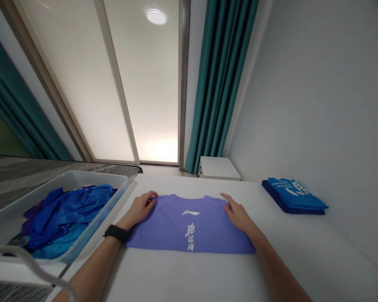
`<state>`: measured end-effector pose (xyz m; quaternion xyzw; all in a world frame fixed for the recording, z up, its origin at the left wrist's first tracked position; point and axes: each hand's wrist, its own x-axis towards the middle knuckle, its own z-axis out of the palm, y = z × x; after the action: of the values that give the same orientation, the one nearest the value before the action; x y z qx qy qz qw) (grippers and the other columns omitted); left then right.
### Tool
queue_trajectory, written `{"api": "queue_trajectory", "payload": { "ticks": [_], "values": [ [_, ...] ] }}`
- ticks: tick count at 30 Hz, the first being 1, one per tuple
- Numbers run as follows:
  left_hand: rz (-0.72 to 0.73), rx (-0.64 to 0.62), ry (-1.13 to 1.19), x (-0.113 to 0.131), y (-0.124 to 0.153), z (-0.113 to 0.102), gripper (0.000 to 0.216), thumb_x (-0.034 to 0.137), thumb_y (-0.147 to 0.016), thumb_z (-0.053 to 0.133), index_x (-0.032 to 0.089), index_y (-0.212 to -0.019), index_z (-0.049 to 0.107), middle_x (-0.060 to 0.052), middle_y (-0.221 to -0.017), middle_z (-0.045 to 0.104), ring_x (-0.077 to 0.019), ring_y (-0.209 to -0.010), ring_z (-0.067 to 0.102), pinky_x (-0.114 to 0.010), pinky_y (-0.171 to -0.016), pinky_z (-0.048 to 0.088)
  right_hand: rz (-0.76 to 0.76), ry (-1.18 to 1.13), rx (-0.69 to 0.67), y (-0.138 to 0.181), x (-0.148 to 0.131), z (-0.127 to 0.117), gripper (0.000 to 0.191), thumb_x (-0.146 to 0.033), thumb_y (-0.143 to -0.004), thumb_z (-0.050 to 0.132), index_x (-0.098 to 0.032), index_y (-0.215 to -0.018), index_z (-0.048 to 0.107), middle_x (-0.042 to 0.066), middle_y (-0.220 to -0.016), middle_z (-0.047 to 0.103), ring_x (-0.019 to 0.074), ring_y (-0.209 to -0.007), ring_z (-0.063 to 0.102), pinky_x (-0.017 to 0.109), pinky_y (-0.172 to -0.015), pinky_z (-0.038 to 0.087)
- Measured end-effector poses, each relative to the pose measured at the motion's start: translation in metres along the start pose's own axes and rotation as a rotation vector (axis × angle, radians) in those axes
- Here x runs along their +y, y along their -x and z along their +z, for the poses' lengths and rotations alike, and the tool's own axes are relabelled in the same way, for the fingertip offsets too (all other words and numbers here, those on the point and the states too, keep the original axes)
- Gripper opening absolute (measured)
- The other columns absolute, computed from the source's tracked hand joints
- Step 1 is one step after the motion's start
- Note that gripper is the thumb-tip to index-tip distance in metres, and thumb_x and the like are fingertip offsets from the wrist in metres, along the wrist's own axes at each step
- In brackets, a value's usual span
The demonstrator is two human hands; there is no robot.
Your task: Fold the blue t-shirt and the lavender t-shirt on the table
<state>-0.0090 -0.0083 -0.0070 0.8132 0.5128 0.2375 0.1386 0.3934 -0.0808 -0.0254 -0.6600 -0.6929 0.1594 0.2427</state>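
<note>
A purple T-shirt (pixel 189 224) with a white logo and white characters lies flat and partly folded on the white table (pixel 208 272). My left hand (pixel 141 207) rests on the shirt's left edge, fingers curled onto its top corner, a black watch on the wrist. My right hand (pixel 236 214) lies flat on the shirt's right edge with its fingers stretched out toward the collar.
A clear plastic bin (pixel 110 209) of crumpled blue garments (pixel 63 214) stands at the left of the table. A stack of folded blue shirts (pixel 292 197) lies at the right by the wall. A small white cabinet (pixel 219 167) and teal curtains (pixel 220 84) are behind.
</note>
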Motion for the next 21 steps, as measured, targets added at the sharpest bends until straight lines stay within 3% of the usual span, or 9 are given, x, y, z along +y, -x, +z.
{"api": "queue_trajectory", "payload": {
  "ticks": [3,8,13,21],
  "values": [
    [0.026,0.010,0.107,-0.001,-0.001,-0.002,0.030,0.037,-0.089,0.040,0.021,-0.100,0.063,-0.005,-0.089,0.070,-0.0228,-0.084,0.064,-0.034,-0.080,0.047,-0.029,-0.007,0.008,0.002,-0.001,-0.004,0.051,-0.025,-0.090,0.037,-0.025,-0.140,0.046,0.008,-0.139,0.055,0.0267,-0.127,0.051,0.051,-0.105,0.033],
    [0.027,0.031,0.240,-0.003,-0.002,0.000,0.033,0.040,-0.085,0.044,0.020,-0.091,0.070,-0.006,-0.096,0.073,-0.0240,-0.093,0.065,-0.035,-0.089,0.049,-0.063,-0.197,0.009,0.000,0.002,-0.010,0.042,-0.026,-0.089,0.034,-0.024,-0.115,0.066,0.005,-0.119,0.069,0.0219,-0.114,0.060,0.041,-0.104,0.039],
    [-0.055,-0.012,0.212,-0.003,-0.003,-0.003,0.039,0.045,-0.082,0.051,0.018,-0.101,0.072,-0.009,-0.098,0.073,-0.0259,-0.090,0.066,-0.038,-0.086,0.050,-0.005,-0.227,-0.001,-0.002,0.004,-0.008,0.041,-0.028,-0.083,0.043,-0.018,-0.114,0.067,0.008,-0.116,0.069,0.0238,-0.108,0.063,0.041,-0.099,0.044],
    [-0.076,0.008,0.228,0.005,0.004,-0.015,0.040,0.041,-0.079,0.052,0.017,-0.104,0.072,-0.009,-0.102,0.073,-0.0263,-0.091,0.066,-0.038,-0.085,0.051,0.053,-0.289,0.070,-0.001,0.001,-0.012,0.037,-0.024,-0.081,0.046,-0.020,-0.108,0.071,0.006,-0.112,0.072,0.0218,-0.103,0.065,0.038,-0.097,0.046]
  ]
}}
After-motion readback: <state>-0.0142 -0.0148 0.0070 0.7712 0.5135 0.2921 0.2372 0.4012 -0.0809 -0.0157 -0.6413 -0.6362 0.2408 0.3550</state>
